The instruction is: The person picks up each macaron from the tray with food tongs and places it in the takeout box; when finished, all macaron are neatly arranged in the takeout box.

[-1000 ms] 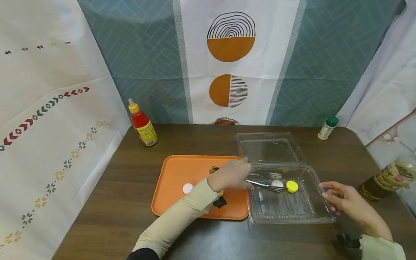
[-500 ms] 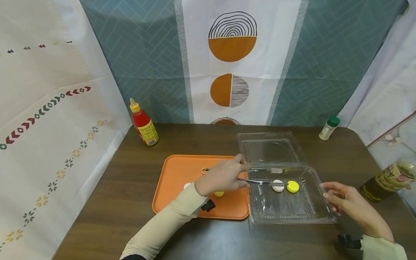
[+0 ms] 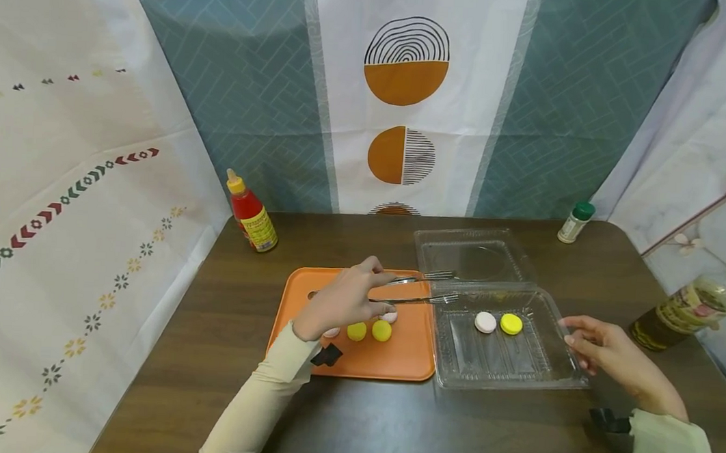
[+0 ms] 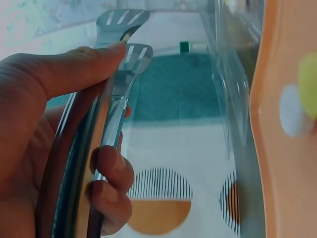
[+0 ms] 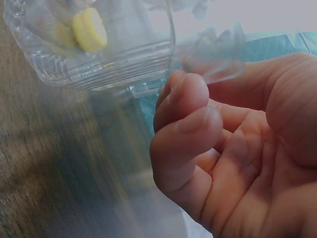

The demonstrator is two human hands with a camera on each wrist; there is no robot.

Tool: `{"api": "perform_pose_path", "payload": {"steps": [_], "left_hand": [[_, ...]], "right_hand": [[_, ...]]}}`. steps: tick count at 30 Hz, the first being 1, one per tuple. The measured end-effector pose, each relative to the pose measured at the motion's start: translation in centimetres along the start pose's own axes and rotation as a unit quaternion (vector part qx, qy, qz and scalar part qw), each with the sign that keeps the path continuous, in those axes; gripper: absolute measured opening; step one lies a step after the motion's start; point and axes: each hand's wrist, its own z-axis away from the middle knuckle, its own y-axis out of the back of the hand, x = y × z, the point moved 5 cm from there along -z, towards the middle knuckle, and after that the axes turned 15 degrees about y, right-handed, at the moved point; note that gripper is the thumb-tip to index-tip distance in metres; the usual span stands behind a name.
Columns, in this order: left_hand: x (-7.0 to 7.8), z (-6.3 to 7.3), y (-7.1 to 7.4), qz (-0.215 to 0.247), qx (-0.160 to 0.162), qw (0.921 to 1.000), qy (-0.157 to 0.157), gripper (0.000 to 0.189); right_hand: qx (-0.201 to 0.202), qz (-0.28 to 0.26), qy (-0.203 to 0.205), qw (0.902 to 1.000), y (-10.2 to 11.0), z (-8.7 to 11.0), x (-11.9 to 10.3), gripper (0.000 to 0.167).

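Note:
My left hand (image 3: 343, 297) holds metal tongs (image 3: 411, 299) over the orange tray (image 3: 405, 367), their slotted tips spread apart with nothing between them. In the left wrist view the thumb and curled fingers wrap the tongs' arms. Below the hand, yellow macarons (image 3: 381, 331) and white ones (image 3: 389, 316) lie on the tray, one partly hidden by the hand. The clear plastic container (image 3: 453, 380) to the right contains a white macaron (image 3: 485, 322) beside a yellow macaron (image 3: 511, 324). My right hand (image 3: 609, 356) pinches the container's right edge between thumb and fingers.
The container's clear lid (image 3: 472, 256) lies folded back behind it. A red sauce bottle (image 3: 254, 217) stands at the back left, a green-capped shaker (image 3: 575, 222) at the back right. An oil bottle (image 3: 681, 315) is beyond my right hand.
My left hand has drawn the tongs left, from over the container to over the tray. The tongs' tips have parted, and the white macaron stays in the container. My right hand keeps its place.

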Motion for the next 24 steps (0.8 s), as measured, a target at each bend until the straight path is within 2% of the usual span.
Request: {"api": "perform_pose_path", "payload": {"steps": [5, 11, 16, 19, 24], "left_hand": [[-2.3, 1.1, 0.7, 0.009, -0.006, 0.9997, 0.02, 0.055], [-5.0, 2.2, 0.9, 0.01, -0.031, 0.9976, 0.062, 0.052], [-6.6, 2.8, 0.7, 0.009, -0.051, 0.9947, 0.089, 0.049], [-7.4, 2.9, 0.5, 0.001, -0.064, 0.9933, 0.097, 0.047], [-8.6, 2.2, 0.1, -0.02, -0.084, 0.9892, 0.118, 0.046]], "right_hand": [[-0.001, -0.005, 0.007, 1.0, -0.1, 0.0, 0.0, 0.036], [0.0, -0.001, 0.016, 0.9999, 0.0, -0.1, 0.0, 0.031], [-0.001, -0.007, 0.018, 0.9998, 0.1, -0.1, 0.0, 0.029], [0.001, 0.001, 0.013, 0.9999, 0.1, 0.1, 0.1, 0.028], [0.002, 0.013, 0.011, 0.9999, 0.1, 0.0, 0.0, 0.03]]}}
